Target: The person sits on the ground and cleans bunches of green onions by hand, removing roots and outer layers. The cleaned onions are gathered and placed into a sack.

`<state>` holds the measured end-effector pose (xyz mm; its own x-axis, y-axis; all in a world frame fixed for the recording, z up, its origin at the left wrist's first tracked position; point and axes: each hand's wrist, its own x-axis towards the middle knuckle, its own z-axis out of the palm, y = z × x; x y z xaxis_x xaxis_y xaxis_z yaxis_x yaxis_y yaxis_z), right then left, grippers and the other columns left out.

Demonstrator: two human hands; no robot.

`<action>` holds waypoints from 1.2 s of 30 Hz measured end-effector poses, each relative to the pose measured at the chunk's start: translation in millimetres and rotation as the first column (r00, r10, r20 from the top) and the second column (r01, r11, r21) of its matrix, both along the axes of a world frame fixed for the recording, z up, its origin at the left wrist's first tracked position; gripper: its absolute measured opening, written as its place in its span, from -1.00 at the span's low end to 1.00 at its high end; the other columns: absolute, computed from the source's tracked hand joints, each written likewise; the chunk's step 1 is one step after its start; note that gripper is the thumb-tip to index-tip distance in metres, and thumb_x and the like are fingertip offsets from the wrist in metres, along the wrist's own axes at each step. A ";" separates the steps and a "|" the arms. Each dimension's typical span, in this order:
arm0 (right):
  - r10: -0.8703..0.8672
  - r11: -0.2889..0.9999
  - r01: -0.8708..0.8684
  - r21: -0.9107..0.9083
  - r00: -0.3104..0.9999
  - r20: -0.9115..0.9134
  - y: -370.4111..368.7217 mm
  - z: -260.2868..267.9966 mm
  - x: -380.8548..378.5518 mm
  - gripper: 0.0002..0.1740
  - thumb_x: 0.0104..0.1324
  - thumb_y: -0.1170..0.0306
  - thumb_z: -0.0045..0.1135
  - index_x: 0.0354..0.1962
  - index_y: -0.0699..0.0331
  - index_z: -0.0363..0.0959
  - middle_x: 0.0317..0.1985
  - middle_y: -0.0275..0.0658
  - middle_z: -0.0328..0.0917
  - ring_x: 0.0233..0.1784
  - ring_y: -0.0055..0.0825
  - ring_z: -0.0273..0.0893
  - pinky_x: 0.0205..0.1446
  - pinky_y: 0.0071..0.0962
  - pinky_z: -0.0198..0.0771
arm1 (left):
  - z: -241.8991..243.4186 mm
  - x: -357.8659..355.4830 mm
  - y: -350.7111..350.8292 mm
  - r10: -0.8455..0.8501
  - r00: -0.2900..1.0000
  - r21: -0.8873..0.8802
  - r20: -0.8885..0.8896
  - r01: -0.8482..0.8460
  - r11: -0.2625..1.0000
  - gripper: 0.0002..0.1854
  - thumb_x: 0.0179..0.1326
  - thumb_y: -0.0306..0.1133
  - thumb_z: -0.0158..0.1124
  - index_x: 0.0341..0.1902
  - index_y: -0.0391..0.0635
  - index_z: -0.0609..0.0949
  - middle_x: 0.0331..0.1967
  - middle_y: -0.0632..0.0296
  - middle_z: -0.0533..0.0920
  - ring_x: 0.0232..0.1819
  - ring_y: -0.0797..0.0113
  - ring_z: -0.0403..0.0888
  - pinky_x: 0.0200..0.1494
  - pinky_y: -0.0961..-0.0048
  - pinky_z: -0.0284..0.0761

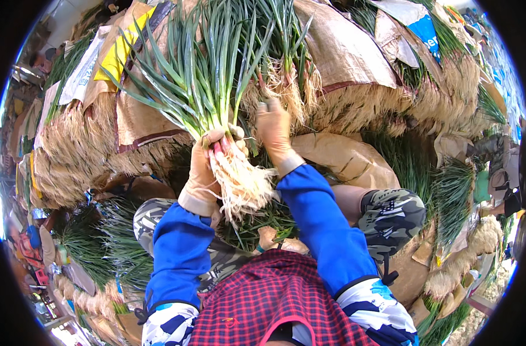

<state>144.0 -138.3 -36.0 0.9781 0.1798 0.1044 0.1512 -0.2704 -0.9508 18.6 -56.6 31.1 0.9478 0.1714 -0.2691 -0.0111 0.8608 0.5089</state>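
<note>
A bunch of green onions [219, 86] is clasped in my left hand [206, 160], its green leaves pointing away from me and its pale roots hanging towards my lap. Just right of it, my right hand [273, 125] is at the roots of more green onions [289, 82] lying on the pile; its fingertips touch or nearly touch a stem there, and whether they grip it cannot be told. Both hands wear thin tan gloves with pale cuffs.
Brown woven sacks [345, 47] cover a long heap of green onions with roots facing me. A tan sack [345, 158] lies beyond my right knee. More onion leaves [453, 199] are piled at right, others [124, 242] at left. A person [505, 186] is at the far right.
</note>
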 end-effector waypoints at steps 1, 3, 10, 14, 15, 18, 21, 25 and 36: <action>0.011 0.954 0.020 -0.299 0.995 0.101 -10.2 -8.9 10.5 -0.79 0.26 0.33 0.01 -0.34 0.35 0.40 -0.53 -0.02 0.50 -0.53 -0.30 0.47 -0.36 -0.30 0.39 | 4.0 -0.6 -2.0 0.023 1.000 0.009 0.014 -0.023 1.000 -0.68 0.06 -0.25 0.15 -0.24 -0.28 0.52 -0.47 0.10 0.56 -0.46 0.22 0.56 -0.38 0.36 0.54; 0.538 0.698 -0.455 -0.552 0.843 -0.015 -30.8 -27.4 -2.5 -0.74 0.28 0.29 -0.05 -0.31 0.36 0.42 -0.46 0.03 0.52 -0.46 -0.31 0.50 -0.29 -0.34 0.40 | 3.2 -0.2 -0.2 0.077 0.993 -0.095 0.095 -0.068 0.993 -0.64 0.10 -0.21 0.11 -0.18 -0.29 0.51 -0.37 0.08 0.58 -0.39 0.21 0.57 -0.33 0.33 0.55; 0.125 0.873 -0.033 -0.487 0.980 0.157 -50.0 73.8 45.3 -0.71 0.30 0.20 -0.03 -0.22 0.28 0.37 -0.41 -0.05 0.54 -0.30 -0.18 0.54 -0.25 -0.16 0.40 | 14.5 -3.8 1.7 -0.042 0.988 -0.037 0.152 0.048 0.998 -0.44 0.11 -0.24 0.10 0.17 -0.30 0.36 0.11 -0.04 0.47 -0.08 0.09 0.59 -0.09 0.17 0.57; 0.217 0.763 -0.028 -0.646 0.952 0.215 -64.2 21.8 73.8 -0.73 0.29 0.21 -0.01 -0.28 0.27 0.40 -0.38 -0.04 0.55 -0.34 -0.12 0.54 -0.26 -0.20 0.39 | -1.3 6.7 0.1 -0.141 0.980 -0.139 0.141 0.161 0.977 -0.36 0.09 -0.21 0.13 0.21 -0.33 0.31 -0.16 0.11 0.57 -0.26 0.20 0.56 -0.16 0.25 0.53; 0.166 0.842 -0.047 -0.537 0.970 0.176 -61.9 36.5 63.1 -0.75 0.30 0.20 -0.05 -0.28 0.22 0.41 -0.45 -0.03 0.53 -0.38 -0.12 0.52 -0.27 -0.22 0.38 | 6.2 4.4 0.8 -0.140 0.980 -0.139 0.141 0.160 0.977 -0.37 0.07 -0.19 0.15 0.19 -0.30 0.33 -0.29 0.16 0.54 -0.32 0.27 0.48 -0.19 0.29 0.48; 0.261 0.872 -0.143 -0.468 0.944 0.199 -66.6 65.6 22.9 -0.70 0.32 0.17 -0.10 -0.26 0.24 0.40 -0.46 -0.05 0.54 -0.43 -0.14 0.53 -0.33 -0.23 0.38 | 15.4 -0.1 2.4 -0.139 0.979 -0.124 0.150 0.158 0.980 -0.47 0.07 -0.18 0.16 0.06 -0.28 0.42 -0.37 0.20 0.49 -0.35 0.30 0.44 -0.23 0.31 0.45; 0.364 0.890 -0.255 -0.378 0.897 0.252 -69.8 59.9 -6.0 -0.77 0.29 0.24 -0.03 -0.27 0.24 0.38 -0.49 -0.02 0.51 -0.41 -0.13 0.53 -0.32 -0.27 0.39 | 2.4 5.0 7.9 -0.046 0.999 0.040 0.013 0.046 0.998 -0.56 0.08 -0.23 0.15 -0.03 -0.30 0.48 -0.25 0.06 0.59 -0.20 0.17 0.56 -0.08 0.20 0.52; 0.491 0.851 -0.388 -0.353 0.825 0.277 -73.2 70.2 -33.0 -0.88 0.20 0.41 0.06 -0.29 0.20 0.38 -0.50 -0.01 0.46 -0.41 -0.05 0.48 -0.35 -0.30 0.38 | -0.3 12.6 14.9 -0.191 0.980 0.028 0.063 0.190 0.981 -0.53 0.06 -0.24 0.11 -0.04 -0.38 0.50 -0.10 -0.09 0.59 -0.36 0.11 0.61 -0.13 0.27 0.55; 0.732 0.675 -0.734 -0.075 0.679 -0.053 -89.1 59.3 -16.9 -0.69 0.30 0.15 0.04 -0.20 0.18 0.55 -0.39 -0.22 0.60 -0.32 -0.39 0.56 -0.21 -0.52 0.44 | -6.2 12.5 16.3 -0.196 0.980 0.174 0.015 0.190 0.966 -0.55 0.06 -0.23 0.16 -0.08 -0.39 0.51 -0.18 -0.05 0.59 -0.35 0.23 0.59 -0.15 0.33 0.54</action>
<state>127.0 -227.3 23.4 0.5303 0.8469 0.0387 0.3196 -0.1574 -0.9344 31.1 -40.3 24.9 0.9751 0.0247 -0.2206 0.1281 0.7488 0.6503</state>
